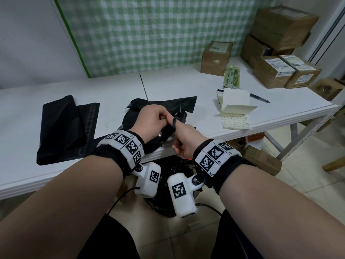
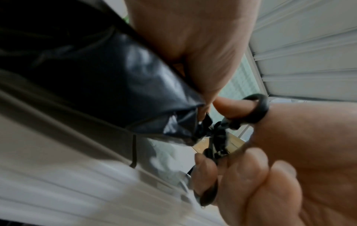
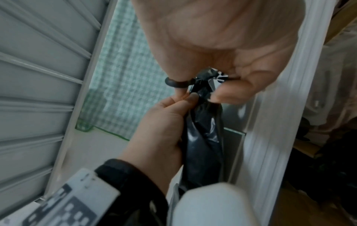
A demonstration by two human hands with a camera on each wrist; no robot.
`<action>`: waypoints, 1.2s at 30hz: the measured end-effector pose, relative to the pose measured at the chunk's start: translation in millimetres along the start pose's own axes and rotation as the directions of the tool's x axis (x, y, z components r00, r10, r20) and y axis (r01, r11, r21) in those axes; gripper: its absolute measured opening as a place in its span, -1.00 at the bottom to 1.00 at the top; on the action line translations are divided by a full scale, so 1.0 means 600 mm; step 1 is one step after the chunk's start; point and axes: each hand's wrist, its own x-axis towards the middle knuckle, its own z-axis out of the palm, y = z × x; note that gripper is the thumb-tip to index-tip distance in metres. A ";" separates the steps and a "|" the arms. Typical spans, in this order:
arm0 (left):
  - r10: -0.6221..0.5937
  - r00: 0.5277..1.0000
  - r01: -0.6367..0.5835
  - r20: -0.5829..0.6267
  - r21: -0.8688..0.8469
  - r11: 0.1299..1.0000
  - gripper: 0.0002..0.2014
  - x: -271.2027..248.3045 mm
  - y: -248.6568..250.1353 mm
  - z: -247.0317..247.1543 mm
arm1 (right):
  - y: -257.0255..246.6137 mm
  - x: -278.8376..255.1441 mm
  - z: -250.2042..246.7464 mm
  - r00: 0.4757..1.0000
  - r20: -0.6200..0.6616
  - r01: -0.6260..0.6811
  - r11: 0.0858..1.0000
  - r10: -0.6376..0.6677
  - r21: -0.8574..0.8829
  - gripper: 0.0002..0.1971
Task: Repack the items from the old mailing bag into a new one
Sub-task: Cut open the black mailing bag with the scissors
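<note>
Head view: my left hand (image 1: 153,119) pinches the twisted neck of the old mailing bag (image 1: 164,134) at the near table (image 1: 112,86) edge; my right hand (image 1: 183,139) works black scissors (image 1: 175,123), thumb through a loop. A flat new bag (image 1: 63,128) lies left.
Left wrist view: fingers (image 2: 210,175) curl through the lower loop; blades meet the crumpled bag tip (image 2: 181,126).
Right wrist view: left fingers (image 3: 185,100) clamp just below the cut.
Step advice: I'd cut above the pinch, clear of contents.
Writing: the note (image 1: 236,121) and box labels (image 1: 280,67) are unreadable.
</note>
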 end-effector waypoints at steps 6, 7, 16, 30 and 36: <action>-0.036 0.999 0.036 -0.017 0.020 0.999 -0.92 0.006 -0.008 0.002 | 0.003 0.024 -0.015 0.992 -0.083 0.080 0.984 -0.094 -0.158 -0.48; -0.042 0.999 0.042 -0.005 0.026 0.999 -0.94 0.005 -0.010 0.004 | 0.002 0.028 -0.019 0.991 -0.088 0.086 0.981 -0.102 -0.171 -0.48; -0.130 0.988 0.109 0.088 0.212 0.971 -0.84 0.013 -0.020 0.017 | -0.006 0.037 -0.047 0.982 0.141 -0.093 0.967 0.129 -0.237 -0.41; -0.283 0.955 0.243 0.089 0.316 0.917 -0.82 0.039 -0.041 0.017 | -0.052 0.049 -0.127 0.974 -0.084 0.156 0.895 -0.210 -0.419 -0.48; -0.315 0.939 0.244 0.139 0.375 0.894 -0.80 0.050 -0.044 0.017 | -0.062 0.077 -0.138 0.906 -0.259 -0.041 0.541 -0.334 -0.840 -0.52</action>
